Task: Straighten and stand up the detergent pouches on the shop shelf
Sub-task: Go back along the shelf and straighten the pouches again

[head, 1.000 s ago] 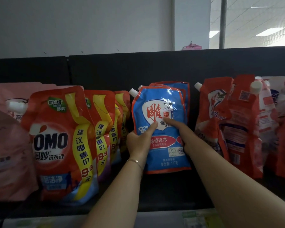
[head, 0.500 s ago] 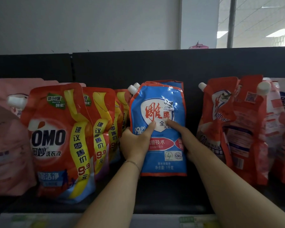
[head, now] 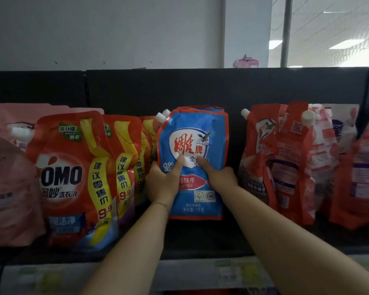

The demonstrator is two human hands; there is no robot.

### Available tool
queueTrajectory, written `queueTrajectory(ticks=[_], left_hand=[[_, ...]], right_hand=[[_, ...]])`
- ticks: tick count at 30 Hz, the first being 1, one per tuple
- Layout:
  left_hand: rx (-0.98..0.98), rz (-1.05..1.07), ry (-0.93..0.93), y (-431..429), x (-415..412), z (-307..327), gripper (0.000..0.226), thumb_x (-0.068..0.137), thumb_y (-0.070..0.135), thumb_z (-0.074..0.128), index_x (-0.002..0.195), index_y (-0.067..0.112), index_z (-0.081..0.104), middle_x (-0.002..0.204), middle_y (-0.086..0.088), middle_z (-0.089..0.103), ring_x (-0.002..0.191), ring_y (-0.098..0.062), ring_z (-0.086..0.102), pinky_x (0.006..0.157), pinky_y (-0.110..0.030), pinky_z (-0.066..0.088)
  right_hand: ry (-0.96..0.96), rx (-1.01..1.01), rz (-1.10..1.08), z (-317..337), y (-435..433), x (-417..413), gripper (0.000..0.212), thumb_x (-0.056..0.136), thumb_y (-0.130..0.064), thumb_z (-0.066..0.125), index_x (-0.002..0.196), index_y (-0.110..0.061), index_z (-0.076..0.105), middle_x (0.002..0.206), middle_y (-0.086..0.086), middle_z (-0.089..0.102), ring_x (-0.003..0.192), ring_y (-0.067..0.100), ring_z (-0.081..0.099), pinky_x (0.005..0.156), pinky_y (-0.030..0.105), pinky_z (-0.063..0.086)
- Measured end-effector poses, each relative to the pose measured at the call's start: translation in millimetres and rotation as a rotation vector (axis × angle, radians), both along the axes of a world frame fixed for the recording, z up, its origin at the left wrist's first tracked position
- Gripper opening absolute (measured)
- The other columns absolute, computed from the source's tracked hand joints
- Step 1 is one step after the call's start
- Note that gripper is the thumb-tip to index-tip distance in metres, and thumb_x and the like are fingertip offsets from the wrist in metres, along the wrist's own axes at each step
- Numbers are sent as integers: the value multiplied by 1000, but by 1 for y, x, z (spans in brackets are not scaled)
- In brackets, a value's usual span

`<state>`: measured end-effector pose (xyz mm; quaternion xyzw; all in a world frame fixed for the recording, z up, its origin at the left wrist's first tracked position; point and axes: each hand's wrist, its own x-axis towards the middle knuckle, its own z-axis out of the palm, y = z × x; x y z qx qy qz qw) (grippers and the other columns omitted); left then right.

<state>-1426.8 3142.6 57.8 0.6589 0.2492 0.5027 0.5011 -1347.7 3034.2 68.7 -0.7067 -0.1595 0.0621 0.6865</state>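
Note:
A blue detergent pouch (head: 197, 133) with a red border and white spout stands upright at the middle of the black shelf (head: 200, 241), with more blue pouches right behind it. My left hand (head: 162, 182) grips its left edge, thumb on the front. My right hand (head: 218, 174) grips its right edge, thumb across the label. To the left, red and yellow OMO pouches (head: 70, 179) stand in a row. On the right, red pouches (head: 285, 165) lean unevenly.
Pink pouches (head: 6, 184) fill the far left of the shelf. The black back panel (head: 200, 88) rises behind all the pouches. Price labels run along the shelf's front rail (head: 136, 275). A gap separates the blue pouches from the red ones on the right.
The blue pouch has gone from leaning to standing straight and sits further back against the pouches behind it. Both hands stayed on its edges and moved back with it.

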Motion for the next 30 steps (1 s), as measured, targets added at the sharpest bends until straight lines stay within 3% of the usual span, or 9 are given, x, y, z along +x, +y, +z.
queueTrajectory(ticks=[2, 6, 9, 12, 15, 18, 21, 25, 30], left_hand=[[35, 7, 82, -4, -7, 4, 60, 72, 67, 68, 111, 23, 57, 108, 0, 68, 92, -22, 67, 87, -45, 54], [33, -77, 196, -10, -22, 11, 70, 78, 63, 66, 123, 17, 40, 116, -5, 61, 94, -25, 64, 82, -39, 53], [77, -173, 232, -12, -40, 13, 71, 84, 54, 65, 131, 12, 32, 114, -3, 56, 80, -14, 58, 61, -25, 47], [224, -238, 348, -9, -56, 10, 87, 81, 53, 68, 140, 10, 22, 135, -9, 52, 107, -24, 59, 89, -40, 52], [366, -347, 417, -13, -80, 0, 116, 70, 46, 81, 148, 21, -2, 153, -4, 30, 137, -22, 37, 112, -45, 36], [752, -163, 435, -16, -100, -12, 131, 67, 43, 85, 147, 31, -18, 159, 5, -6, 147, -16, 3, 119, -40, 17], [1179, 33, 600, -14, -105, -13, 132, 72, 57, 75, 137, 38, -38, 149, 4, -43, 143, -18, -28, 116, -42, -6], [1343, 87, 857, -10, -90, -8, 128, 77, 64, 66, 136, 34, -43, 143, -2, -52, 136, -23, -43, 109, -41, -22], [1361, 197, 959, -5, -72, -12, 129, 75, 73, 59, 134, 27, -46, 142, -9, -50, 137, -29, -40, 111, -44, -16]], right_hand=[[39, -25, 33, 6, -7, -4, 136, 22, -84, 74, 132, -7, 49, 124, 12, 63, 105, 31, 65, 92, 45, 54], [-105, -182, 42, 23, -27, -37, 83, 80, -43, 75, 138, -4, 31, 137, 12, 51, 119, 31, 56, 85, 33, 48], [-302, -202, 66, 11, -43, -48, 87, 80, -32, 78, 143, -8, 22, 139, 8, 49, 121, 26, 54, 84, 30, 47], [-370, -155, 116, 2, -55, -57, 116, 74, -32, 83, 153, -18, 1, 148, 5, 41, 129, 24, 48, 99, 37, 47], [-552, -253, 162, 0, -72, -65, 144, 64, -34, 89, 148, -30, -27, 162, 2, 0, 145, 16, 13, 115, 43, 27], [-1017, -641, 64, -4, -85, -69, 137, 68, -49, 83, 140, -43, -34, 154, -4, -36, 147, 23, -14, 116, 54, 12], [-1314, -953, 83, -5, -81, -67, 120, 78, -56, 70, 141, -45, -32, 146, -1, -50, 141, 27, -35, 114, 53, -4], [-1356, -1204, 157, -14, -69, -60, 109, 90, -46, 60, 130, -46, -42, 145, 1, -49, 136, 29, -43, 115, 58, -7], [-1334, -1285, 61, -18, -62, -52, 112, 93, -43, 58, 124, -46, -49, 145, 2, -49, 135, 28, -43, 114, 60, -7]])
